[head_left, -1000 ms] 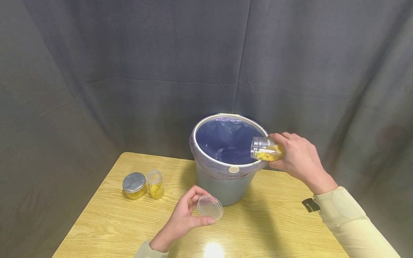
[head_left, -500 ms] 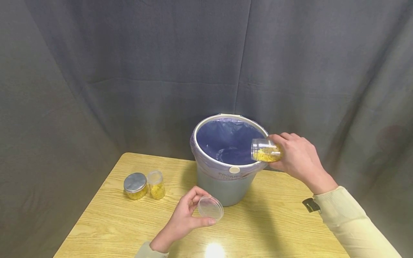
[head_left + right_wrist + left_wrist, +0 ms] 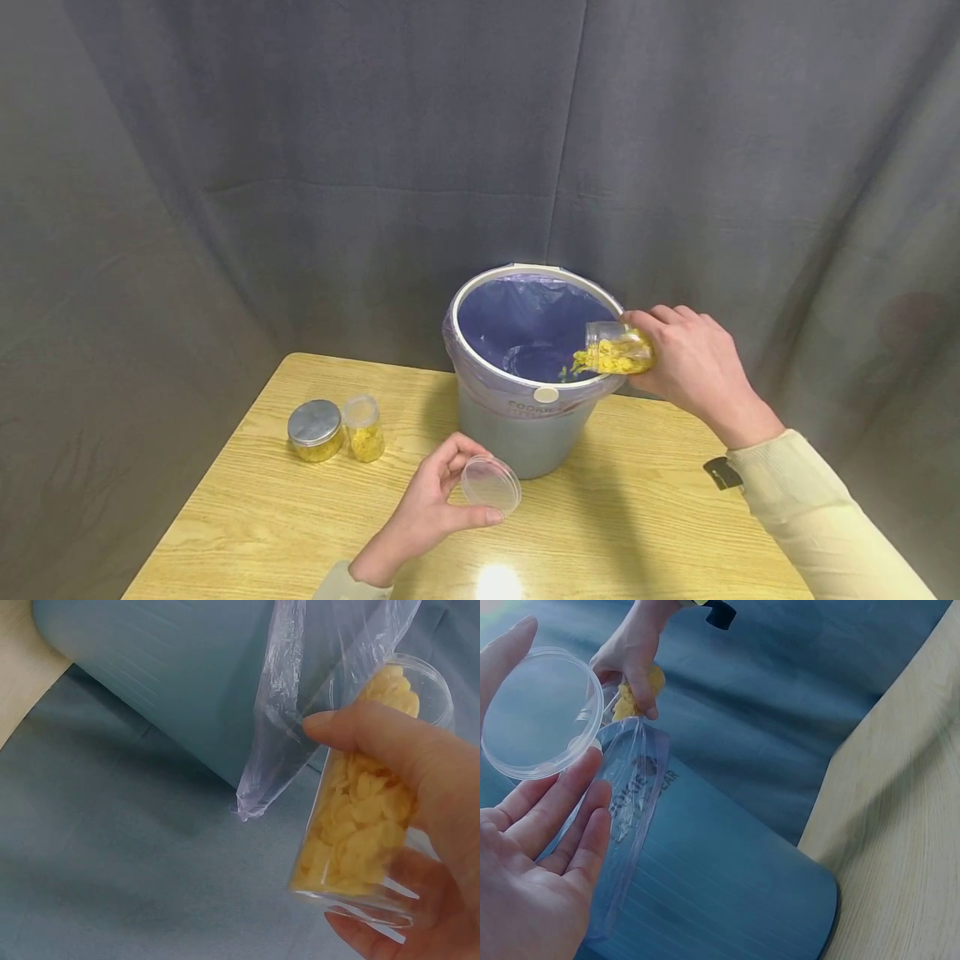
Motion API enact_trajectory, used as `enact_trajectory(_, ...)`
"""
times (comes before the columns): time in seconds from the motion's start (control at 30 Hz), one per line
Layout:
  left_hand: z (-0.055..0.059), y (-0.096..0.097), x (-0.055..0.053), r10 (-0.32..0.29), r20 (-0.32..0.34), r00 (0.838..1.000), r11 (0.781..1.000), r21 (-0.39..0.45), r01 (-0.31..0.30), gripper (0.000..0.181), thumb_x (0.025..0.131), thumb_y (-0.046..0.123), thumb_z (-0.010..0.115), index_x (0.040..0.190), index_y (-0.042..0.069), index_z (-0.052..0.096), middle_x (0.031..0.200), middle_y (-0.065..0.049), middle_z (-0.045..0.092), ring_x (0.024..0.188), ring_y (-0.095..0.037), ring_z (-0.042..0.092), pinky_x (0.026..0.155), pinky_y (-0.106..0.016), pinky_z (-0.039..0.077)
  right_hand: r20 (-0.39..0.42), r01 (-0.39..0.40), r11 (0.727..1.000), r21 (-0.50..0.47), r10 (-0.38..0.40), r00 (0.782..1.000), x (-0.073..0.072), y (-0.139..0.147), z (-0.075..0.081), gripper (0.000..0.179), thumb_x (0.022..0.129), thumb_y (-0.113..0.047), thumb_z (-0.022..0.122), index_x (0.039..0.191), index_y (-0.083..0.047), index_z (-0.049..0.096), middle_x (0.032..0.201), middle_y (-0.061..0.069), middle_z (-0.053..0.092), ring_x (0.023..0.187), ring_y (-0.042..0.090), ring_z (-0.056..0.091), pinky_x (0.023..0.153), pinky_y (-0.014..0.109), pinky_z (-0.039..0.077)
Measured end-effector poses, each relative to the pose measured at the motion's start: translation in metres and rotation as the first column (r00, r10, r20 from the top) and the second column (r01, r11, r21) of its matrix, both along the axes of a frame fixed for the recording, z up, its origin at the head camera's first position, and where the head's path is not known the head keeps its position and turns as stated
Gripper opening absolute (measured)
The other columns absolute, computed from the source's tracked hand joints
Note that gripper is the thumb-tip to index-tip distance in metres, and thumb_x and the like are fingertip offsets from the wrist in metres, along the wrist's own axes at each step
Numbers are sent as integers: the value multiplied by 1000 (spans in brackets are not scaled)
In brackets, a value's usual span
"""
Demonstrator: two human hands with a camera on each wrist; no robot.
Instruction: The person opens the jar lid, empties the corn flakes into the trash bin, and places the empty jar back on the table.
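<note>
Right hand (image 3: pixel 693 367): grips a tilted clear jar (image 3: pixel 633 350) at the right rim of the bin (image 3: pixel 517 442).
Flakes (image 3: pixel 582 362): spilling into the bin.
Left hand (image 3: pixel 433 504): pinches a clear lid (image 3: pixel 492 485) before the bin.
Silver-lidded jar (image 3: pixel 315 427): left of the bin, beside a slim jar (image 3: pixel 365 437).

Worktop (image 3: pixel 247 517): pale yellow wood grain, rounded far-left corner, extending below the left fingers (image 3: pixel 454 444). Curtain (image 3: pixel 375 125): grey, wrinkled cloth, hung beyond the fingers and to either side of them; one upright line (image 3: pixel 568 125) noted. Glare (image 3: pixel 498 582): single bright spot, nearside of the left fingers. Shadow (image 3: pixel 618 525): soft band, to their right.
</note>
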State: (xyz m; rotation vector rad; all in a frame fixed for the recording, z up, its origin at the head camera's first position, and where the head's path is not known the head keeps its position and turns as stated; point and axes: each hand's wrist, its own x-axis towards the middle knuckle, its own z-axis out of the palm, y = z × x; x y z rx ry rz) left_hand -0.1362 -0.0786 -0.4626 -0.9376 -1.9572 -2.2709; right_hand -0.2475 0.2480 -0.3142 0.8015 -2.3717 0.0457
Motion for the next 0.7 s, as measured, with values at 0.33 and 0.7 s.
enact_trajectory(0.33,0,1,0,0,26,1000,1000,-16,0,52,77,4,85,118,0,52,115,-15,71,113,-41,61,109,-37,39,16,5,1000,17,-5,1000,1,1,0,62,51,-15,93,109,-10,71,87,7,67,76,32,61,62,48,50)
enact_trajectory(0.7,-2,2,-1,-6,-3,1000,1000,-22,6,50,79,5,85,118,0,52,114,-16,71,111,-35,64,108,-38,41,9,7,999,36,-7,1000,-1,-1,2,61,52,-13,90,109,-10,71,90,8,69,78,33,60,63,49,49)
